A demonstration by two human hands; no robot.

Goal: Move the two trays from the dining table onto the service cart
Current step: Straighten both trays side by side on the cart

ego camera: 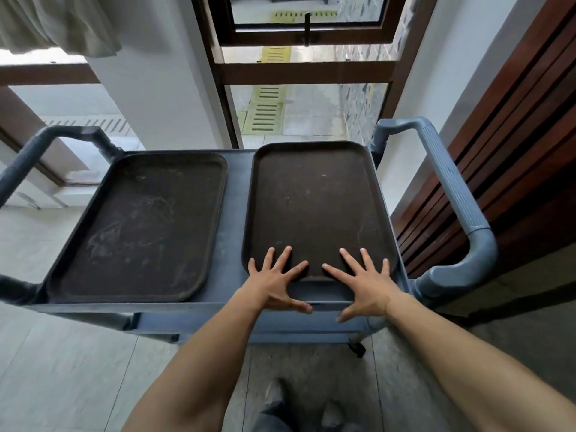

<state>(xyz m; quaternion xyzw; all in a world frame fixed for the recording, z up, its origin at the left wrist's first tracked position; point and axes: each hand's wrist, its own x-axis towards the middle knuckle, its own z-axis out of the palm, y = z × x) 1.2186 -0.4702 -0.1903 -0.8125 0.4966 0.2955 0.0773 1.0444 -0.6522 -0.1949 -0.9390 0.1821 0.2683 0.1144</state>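
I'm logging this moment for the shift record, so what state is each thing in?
left tray: flat on the cart top, bare, untouched.
right tray: flat on the cart top, bare, near edge under fingertips.
left hand: open, fingers spread on the right tray's near rim.
right hand: open, fingers spread likewise.
service cart: holds both trays side by side.
window: ajar.

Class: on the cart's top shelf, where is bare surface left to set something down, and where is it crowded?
Bare patches: the strip of cart top between the left tray and right tray, and the narrow front edge. Crowded: the right tray's near end, under the left hand and right hand.
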